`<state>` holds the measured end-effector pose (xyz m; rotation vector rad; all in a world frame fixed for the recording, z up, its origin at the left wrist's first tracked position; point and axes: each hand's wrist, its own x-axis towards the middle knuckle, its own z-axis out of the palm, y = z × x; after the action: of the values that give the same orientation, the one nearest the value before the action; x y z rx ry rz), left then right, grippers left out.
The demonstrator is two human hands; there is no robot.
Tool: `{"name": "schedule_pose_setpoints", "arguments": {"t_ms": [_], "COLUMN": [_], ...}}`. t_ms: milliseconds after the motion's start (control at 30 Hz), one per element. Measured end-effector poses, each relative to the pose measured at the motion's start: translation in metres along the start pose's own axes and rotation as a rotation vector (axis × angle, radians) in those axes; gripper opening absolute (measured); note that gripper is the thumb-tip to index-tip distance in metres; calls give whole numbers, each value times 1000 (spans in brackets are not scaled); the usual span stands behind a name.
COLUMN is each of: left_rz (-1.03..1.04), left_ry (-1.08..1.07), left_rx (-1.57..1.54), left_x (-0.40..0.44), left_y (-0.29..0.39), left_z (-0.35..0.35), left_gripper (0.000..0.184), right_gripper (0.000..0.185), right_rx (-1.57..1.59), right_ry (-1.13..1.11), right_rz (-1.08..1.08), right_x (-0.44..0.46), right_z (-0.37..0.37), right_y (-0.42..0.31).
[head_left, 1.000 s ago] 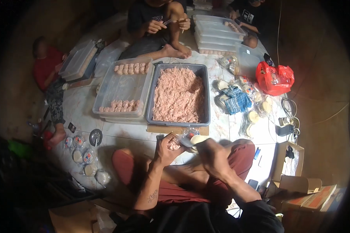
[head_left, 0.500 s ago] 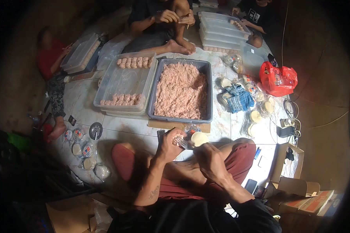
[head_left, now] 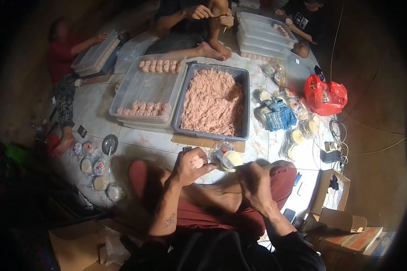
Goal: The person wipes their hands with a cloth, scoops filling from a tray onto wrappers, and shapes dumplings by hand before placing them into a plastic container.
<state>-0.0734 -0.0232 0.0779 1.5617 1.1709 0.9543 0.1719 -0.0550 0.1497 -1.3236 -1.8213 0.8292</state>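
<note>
My left hand [head_left: 189,168] is closed around a lump of pink minced mixture [head_left: 197,161], which shows between thumb and fingers. To its right, my right hand [head_left: 254,183] is closed on a fork [head_left: 230,169], blurred, its end pointing toward the left hand. Just beyond the hands lies a pack of round pale wrappers [head_left: 233,158]. Farther forward stands a grey tub [head_left: 247,104] filled with pink mixture [head_left: 210,104]. Left of it, a clear plastic box [head_left: 144,90] holds rows of shaped pink lumps [head_left: 160,66] along its far and near ends.
Wrapped packs [head_left: 94,165] and a dark round dish [head_left: 109,144] lie at left. A blue checked cloth [head_left: 279,115], a red bag [head_left: 325,95], cables and cardboard boxes [head_left: 334,192] are at right. Three other people sit beyond, near stacked plastic boxes [head_left: 264,38].
The fork has moved back from the lump in my left hand, with my right hand slightly farther right. The view has shifted a little. The person at left has reached onto a box.
</note>
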Motion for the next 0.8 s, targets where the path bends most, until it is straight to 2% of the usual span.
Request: {"name": "schedule_pose_setpoints", "arguments": {"t_ms": [67, 133, 167, 200, 267, 333, 367, 400, 467, 533, 600, 667, 733, 767, 800], "left_rz": [-74, 132, 9, -79, -94, -113, -267, -273, -256, -270, -295, -287, -272, -293, -313], "left_ry": [-41, 133, 177, 181, 217, 147, 61, 53, 73, 97, 148, 225, 307, 310, 312], "left_rx": [96, -2, -109, -129, 106, 415, 438, 441, 543, 521, 471, 501, 534, 529, 526], "left_x": [8, 12, 11, 10, 11, 15, 19, 20, 23, 27, 29, 35, 39, 39, 38], "left_y": [-2, 1, -24, -25, -27, -38, -33, -43, -81, -100, -120, -148, -155, -149, -145], "left_z": [0, -3, -12, -26, -45, -60, -63, -60, -52, -50, -52, -54, -54, -53, -52], "left_gripper": [42, 42, 49, 53, 55, 55, 51, 51, 47, 44, 41, 40, 40, 40, 40], "right_gripper": [7, 8, 8, 7, 13, 14, 15, 17, 18, 16, 11, 20, 22, 22, 23], "right_rx": [-29, -35, -12, 4, 15, 159, 246, 336, 442, 388, 102, -87, -107, -104, -268], "right_ry": [-68, -93, -30, -22, -13, 99, 123, 113, 151, 145, 75, -141, -416, -422, -528], "right_rz": [-43, -10, -17, 79, 253, 178, 203, 335, 405, 434, 173, -98, 65, 68, 131], "right_x": [7, 10, 13, 14, 21, 26, 29, 32, 38, 41, 37, 25, 15, 14, 13], "right_z": [5, 7, 4, -1, -11, -4, -1, -2, -1, 1, 15, 58, 105, 130, 156], "right_y": [5, 22, 23, 33, 44, 84, 102, 112, 129, 135, 125, 117, 116, 120, 127]}}
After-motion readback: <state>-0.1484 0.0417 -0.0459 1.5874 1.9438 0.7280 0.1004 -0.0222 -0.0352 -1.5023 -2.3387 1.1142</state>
